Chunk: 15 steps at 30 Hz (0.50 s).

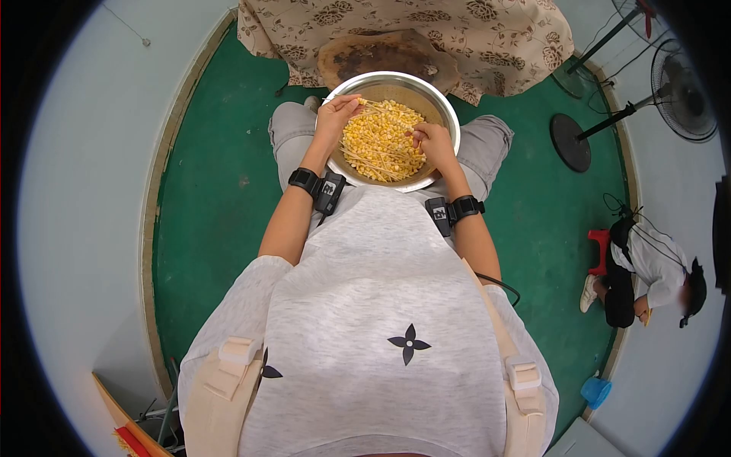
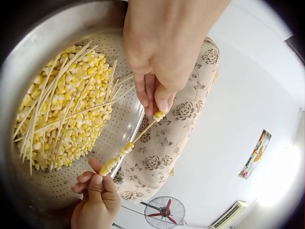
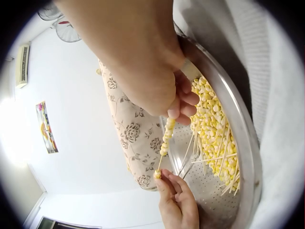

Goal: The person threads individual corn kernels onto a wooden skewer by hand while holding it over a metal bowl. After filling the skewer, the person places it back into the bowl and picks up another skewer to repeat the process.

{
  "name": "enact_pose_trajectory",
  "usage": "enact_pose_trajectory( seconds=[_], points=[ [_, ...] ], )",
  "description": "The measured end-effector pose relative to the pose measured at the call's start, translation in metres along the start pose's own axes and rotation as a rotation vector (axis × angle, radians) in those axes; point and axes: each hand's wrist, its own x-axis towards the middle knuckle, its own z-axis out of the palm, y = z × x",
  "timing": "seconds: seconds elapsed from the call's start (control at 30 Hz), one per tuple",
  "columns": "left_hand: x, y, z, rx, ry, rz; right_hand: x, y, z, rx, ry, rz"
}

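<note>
A thin wooden skewer (image 2: 144, 134) with corn kernels threaded on it spans the gap between the two hands, over the bowl's rim. My left hand (image 1: 337, 119) pinches one end, where a kernel or two sit at the fingertips. Near the other end, the thumb and fingers of my right hand (image 1: 434, 143) pinch the skewer beside a row of threaded kernels (image 3: 167, 137). A bare stretch of wood shows between the two groups. Below the hands, a perforated metal bowl (image 1: 451, 156) holds loose corn kernels (image 1: 381, 137), with several bare skewers (image 2: 71, 115) scattered on top.
The bowl sits between the person's knees. Ahead stand a brown wooden slab (image 1: 343, 65) and something draped in flowered cloth (image 1: 525, 46). Standing fans (image 1: 683, 91) are at the right. Another person (image 1: 655, 263) is by the right wall near a red stool (image 1: 599, 247).
</note>
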Motion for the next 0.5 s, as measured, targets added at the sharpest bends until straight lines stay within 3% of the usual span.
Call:
enact_pose_trajectory(
  seconds=[0.13,0.5],
  points=[
    [0.0011,-0.0024,-0.0020,0.000,0.001,-0.004,-0.0016,-0.0045,-0.0011,0.035,0.007,0.078],
    [0.0010,-0.0015,-0.0024,0.015,0.001,-0.008,-0.0020,-0.0030,0.0021,0.198,0.146,0.049]
  ],
)
